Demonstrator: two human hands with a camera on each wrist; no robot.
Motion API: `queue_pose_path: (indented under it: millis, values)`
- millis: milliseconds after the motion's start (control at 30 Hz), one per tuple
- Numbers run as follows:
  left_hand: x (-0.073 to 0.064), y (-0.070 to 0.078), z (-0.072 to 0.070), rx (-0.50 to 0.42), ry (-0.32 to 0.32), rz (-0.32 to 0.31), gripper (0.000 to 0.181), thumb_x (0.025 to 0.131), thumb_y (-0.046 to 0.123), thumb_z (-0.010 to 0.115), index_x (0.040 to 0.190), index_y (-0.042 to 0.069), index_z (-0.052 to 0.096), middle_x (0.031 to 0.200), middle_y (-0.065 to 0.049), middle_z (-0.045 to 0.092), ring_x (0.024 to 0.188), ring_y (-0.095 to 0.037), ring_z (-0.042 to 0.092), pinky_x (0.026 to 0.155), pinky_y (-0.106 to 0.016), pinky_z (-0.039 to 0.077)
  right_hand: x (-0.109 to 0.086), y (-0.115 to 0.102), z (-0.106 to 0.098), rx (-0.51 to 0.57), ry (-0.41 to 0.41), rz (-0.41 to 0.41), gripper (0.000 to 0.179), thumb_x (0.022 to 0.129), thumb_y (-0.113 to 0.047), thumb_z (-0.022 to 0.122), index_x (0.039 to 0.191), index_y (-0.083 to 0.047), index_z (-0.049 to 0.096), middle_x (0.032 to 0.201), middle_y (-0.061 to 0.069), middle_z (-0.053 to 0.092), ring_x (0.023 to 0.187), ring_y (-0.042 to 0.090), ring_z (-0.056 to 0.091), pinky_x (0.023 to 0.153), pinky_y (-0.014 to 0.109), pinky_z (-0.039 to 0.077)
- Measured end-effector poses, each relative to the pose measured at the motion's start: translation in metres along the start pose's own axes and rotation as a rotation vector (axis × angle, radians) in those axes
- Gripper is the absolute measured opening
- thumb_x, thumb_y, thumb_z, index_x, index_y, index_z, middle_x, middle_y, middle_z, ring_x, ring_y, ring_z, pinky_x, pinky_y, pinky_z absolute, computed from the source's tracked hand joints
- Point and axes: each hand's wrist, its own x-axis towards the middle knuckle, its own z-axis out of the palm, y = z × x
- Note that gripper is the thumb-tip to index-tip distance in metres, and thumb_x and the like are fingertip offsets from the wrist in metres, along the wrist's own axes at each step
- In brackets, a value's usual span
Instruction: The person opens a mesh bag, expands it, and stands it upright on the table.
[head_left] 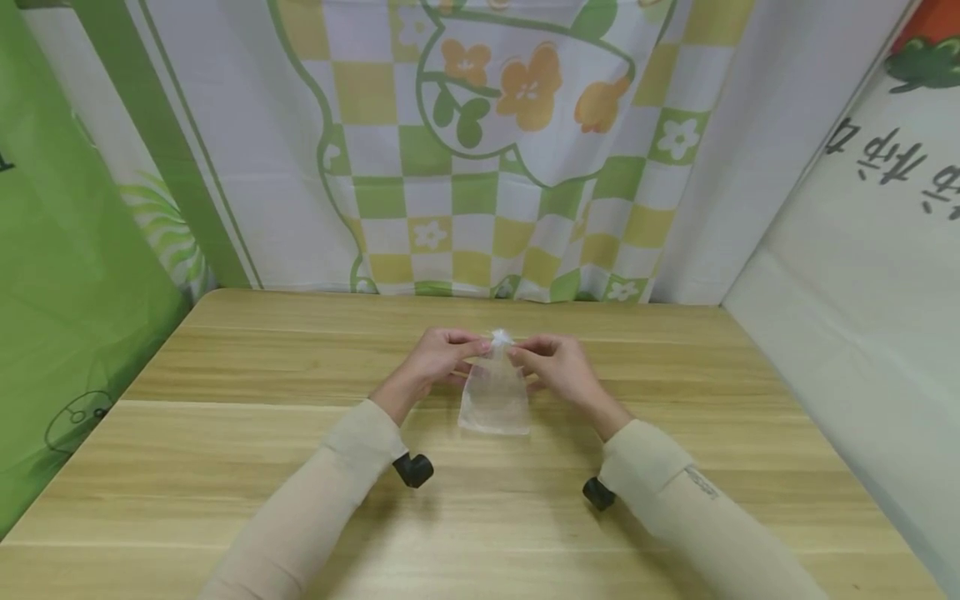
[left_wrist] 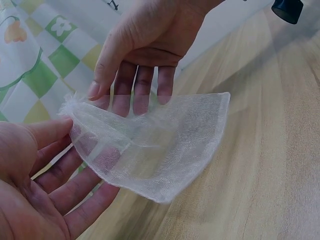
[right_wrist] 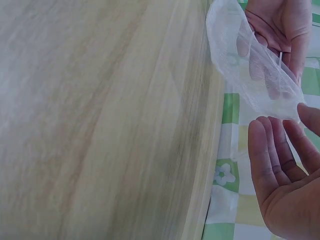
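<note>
A sheer white mesh drawstring pouch hangs between both hands above the table, its gathered neck at the top and its wide end toward the person. My left hand pinches one side of the neck between thumb and forefinger, the other fingers spread behind the mesh. On the opposite side of the neck, my right hand pinches with thumb and forefinger. Through the see-through pouch in the left wrist view, fingers of both hands show, and nothing is visible inside it. The right wrist view shows the pouch at upper right.
The wooden table runs under both arms. Behind its far edge hangs a checked, flowered curtain. A green cloth stands at left and a white printed panel at right. Black camera mounts sit under the wrists.
</note>
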Motion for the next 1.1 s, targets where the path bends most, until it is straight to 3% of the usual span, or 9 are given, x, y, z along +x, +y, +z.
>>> queue_pose_path:
  millis: [333,633,867,1100]
  values:
    - [0.0001,-0.0012,0.0003,-0.037,0.002,0.003,0.024,0.096,0.019,0.072,0.113,0.002,0.073,0.109,-0.012,0.073,0.088,-0.028,0.074,0.080,-0.044,0.059,0.0029,-0.0038,0.0025,-0.024,0.048,-0.017,0.022,0.097,-0.017,0.069,0.106,0.004,0.071,0.100,0.014,0.072,0.087,0.026,0.068,0.072,0.042,0.060]
    - [0.0001,-0.0013,0.0012,-0.030,0.024,0.003,0.022,0.095,0.019,0.072,0.110,0.002,0.075,0.107,-0.011,0.074,0.087,-0.026,0.074,0.077,-0.042,0.060,0.0024,-0.0039,0.0026,-0.039,0.061,-0.027,0.018,0.097,-0.012,0.068,0.104,0.004,0.072,0.097,0.015,0.072,0.081,0.022,0.067,0.074,0.049,0.059]
    - [-0.0016,-0.0008,0.0009,-0.046,0.026,0.006,0.023,0.096,0.016,0.071,0.111,-0.001,0.073,0.108,-0.012,0.073,0.086,-0.025,0.073,0.082,-0.045,0.058,0.0023,-0.0038,0.0005,-0.046,0.052,-0.019,0.018,0.098,-0.012,0.067,0.105,0.004,0.071,0.100,0.016,0.071,0.083,0.024,0.067,0.075,0.049,0.059]
    - [-0.0029,-0.0023,-0.0033,-0.022,0.051,0.021,0.024,0.097,0.019,0.070,0.113,0.001,0.073,0.111,-0.010,0.073,0.090,-0.024,0.073,0.077,-0.040,0.060,0.0023,-0.0020,-0.0038,-0.056,0.058,-0.025,0.017,0.099,-0.010,0.066,0.105,0.004,0.070,0.098,0.015,0.069,0.081,0.022,0.066,0.073,0.046,0.059]
